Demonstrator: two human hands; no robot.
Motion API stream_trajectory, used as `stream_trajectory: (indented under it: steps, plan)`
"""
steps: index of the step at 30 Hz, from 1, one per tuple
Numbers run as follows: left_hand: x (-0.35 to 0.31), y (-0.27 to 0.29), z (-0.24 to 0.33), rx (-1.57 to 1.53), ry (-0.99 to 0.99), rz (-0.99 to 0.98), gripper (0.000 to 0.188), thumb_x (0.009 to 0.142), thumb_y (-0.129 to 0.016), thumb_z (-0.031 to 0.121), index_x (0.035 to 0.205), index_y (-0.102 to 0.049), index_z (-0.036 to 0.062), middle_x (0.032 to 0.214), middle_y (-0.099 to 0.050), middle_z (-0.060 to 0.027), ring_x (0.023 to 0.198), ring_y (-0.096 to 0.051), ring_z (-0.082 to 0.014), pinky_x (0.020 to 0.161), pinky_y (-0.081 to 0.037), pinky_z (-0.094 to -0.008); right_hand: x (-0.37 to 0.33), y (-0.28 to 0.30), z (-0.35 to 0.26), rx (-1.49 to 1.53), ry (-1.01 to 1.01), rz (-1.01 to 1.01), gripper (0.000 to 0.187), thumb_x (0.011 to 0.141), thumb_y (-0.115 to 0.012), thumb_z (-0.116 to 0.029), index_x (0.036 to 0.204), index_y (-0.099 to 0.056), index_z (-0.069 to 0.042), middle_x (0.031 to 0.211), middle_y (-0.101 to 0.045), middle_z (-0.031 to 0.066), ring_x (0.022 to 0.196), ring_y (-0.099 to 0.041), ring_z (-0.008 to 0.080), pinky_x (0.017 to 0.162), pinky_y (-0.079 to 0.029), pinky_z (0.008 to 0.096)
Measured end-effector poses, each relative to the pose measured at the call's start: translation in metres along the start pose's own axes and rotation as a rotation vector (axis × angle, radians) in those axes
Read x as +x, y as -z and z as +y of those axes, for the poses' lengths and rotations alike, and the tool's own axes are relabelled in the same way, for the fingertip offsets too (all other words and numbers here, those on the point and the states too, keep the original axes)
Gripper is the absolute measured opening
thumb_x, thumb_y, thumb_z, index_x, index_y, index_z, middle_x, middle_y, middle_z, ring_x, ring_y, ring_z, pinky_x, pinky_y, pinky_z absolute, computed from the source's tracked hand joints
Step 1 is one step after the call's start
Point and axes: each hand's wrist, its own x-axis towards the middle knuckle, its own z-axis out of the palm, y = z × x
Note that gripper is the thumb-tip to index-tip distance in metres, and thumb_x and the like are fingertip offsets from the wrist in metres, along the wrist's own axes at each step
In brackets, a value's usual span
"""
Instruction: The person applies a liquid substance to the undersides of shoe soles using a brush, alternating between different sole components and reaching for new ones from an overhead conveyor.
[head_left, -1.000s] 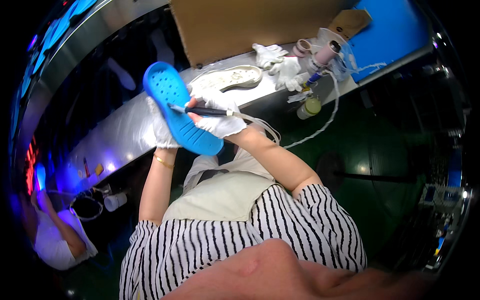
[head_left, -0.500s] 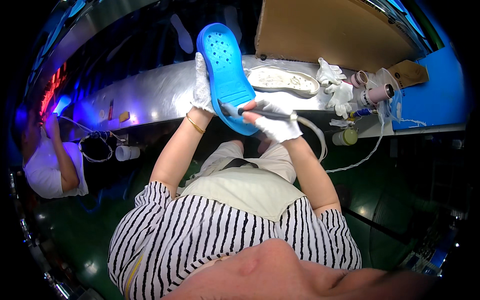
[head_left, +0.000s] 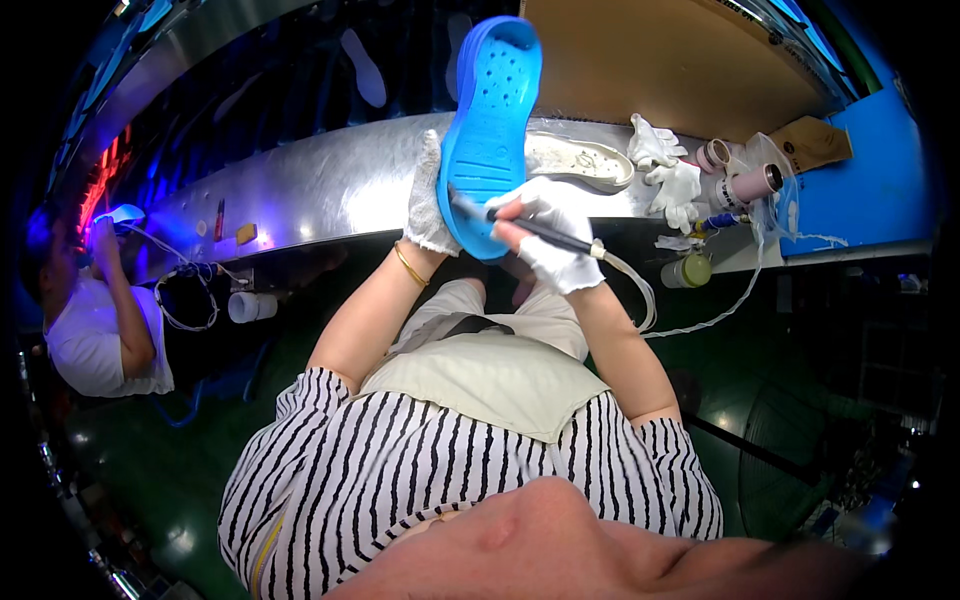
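A blue shoe sole [head_left: 488, 140] is held up over the bench, its hollow inner face showing, with small holes toward the far end and ridges across the near half. My gloved left hand [head_left: 432, 205] grips it along its left edge. Bare fingertips of my right hand [head_left: 552, 232], in a white glove, are closed around a black-handled brush [head_left: 574, 241] with a pale hose at its back end. The brush's blurred tip is over the sole's near end; I cannot tell whether it touches. Behind my right hand, a white shoe sole [head_left: 585, 163] lies on the bench.
White gloves [head_left: 677, 193], pink containers [head_left: 755, 183] and a jar [head_left: 688, 271] are at the right. A cardboard sheet [head_left: 670, 60] stands behind the metal bench [head_left: 330, 190]. The hose [head_left: 715, 322] loops down at right. A co-worker [head_left: 105, 340] sits far left.
The blue sole has shifted right and away from me, its far end leaning more to the right. My left hand moved right with it. The brush tip remains at the near end.
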Motion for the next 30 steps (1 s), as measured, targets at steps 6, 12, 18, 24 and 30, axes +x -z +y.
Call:
stream_trajectory:
  steps: [6, 12, 18, 24, 30]
  plan:
    - [0.004, -0.037, 0.003, 0.332, -0.142, 0.11, 0.092, 0.08, -0.041, 0.071, 0.142, -0.023, 0.006, 0.141, -0.033, -0.0179, 0.127, -0.036, -0.0355, 0.106, -0.03, -0.0491, -0.002, 0.003, 0.003, 0.08, -0.091, 0.19, 0.008, 0.08, -0.065, -0.002, 0.087, -0.062, -0.003, 0.081, -0.064, 0.006, 0.07, -0.061, 0.0108, 0.061, -0.05, 0.0255]
    - [0.01, -0.029, 0.009, 0.255, -0.173, 0.07, 0.09, 0.079, -0.038, 0.074, 0.143, -0.025, 0.0119, 0.142, -0.034, -0.0158, 0.127, -0.038, -0.0346, 0.103, -0.035, -0.0496, -0.006, -0.014, 0.002, 0.233, -0.212, 0.013, 0.011, 0.078, -0.067, -0.002, 0.088, -0.063, -0.004, 0.084, -0.065, 0.0068, 0.073, -0.061, 0.0114, 0.066, -0.049, 0.0235]
    - [0.014, -0.051, 0.014, 0.301, -0.194, 0.042, 0.089, 0.079, -0.034, 0.076, 0.143, -0.025, 0.0152, 0.143, -0.033, -0.0151, 0.126, -0.04, -0.0337, 0.104, -0.035, -0.0506, -0.006, -0.002, 0.013, 0.239, -0.201, 0.069, 0.011, 0.08, -0.064, -0.001, 0.091, -0.063, -0.003, 0.089, -0.065, 0.0087, 0.073, -0.061, 0.0117, 0.066, -0.049, 0.024]
    - [0.015, -0.049, 0.018, 0.219, -0.163, -0.008, 0.088, 0.079, -0.043, 0.07, 0.142, -0.029, 0.0095, 0.141, -0.034, -0.02, 0.123, -0.043, -0.0355, 0.102, -0.037, -0.0473, 0.001, 0.009, 0.005, 0.363, -0.29, 0.031, 0.007, 0.08, -0.065, -0.004, 0.087, -0.064, -0.003, 0.088, -0.065, 0.0051, 0.076, -0.058, 0.0091, 0.066, -0.048, 0.0218]
    - [0.022, -0.055, 0.03, 0.063, 0.002, -0.204, 0.083, 0.081, -0.043, 0.067, 0.14, -0.033, 0.0085, 0.138, -0.039, -0.0185, 0.121, -0.046, -0.034, 0.1, -0.04, -0.047, 0.003, 0.01, 0.005, 0.153, -0.143, -0.054, 0.01, 0.078, -0.068, -0.001, 0.086, -0.065, -0.004, 0.09, -0.064, 0.0063, 0.072, -0.058, 0.0093, 0.056, -0.049, 0.0216]
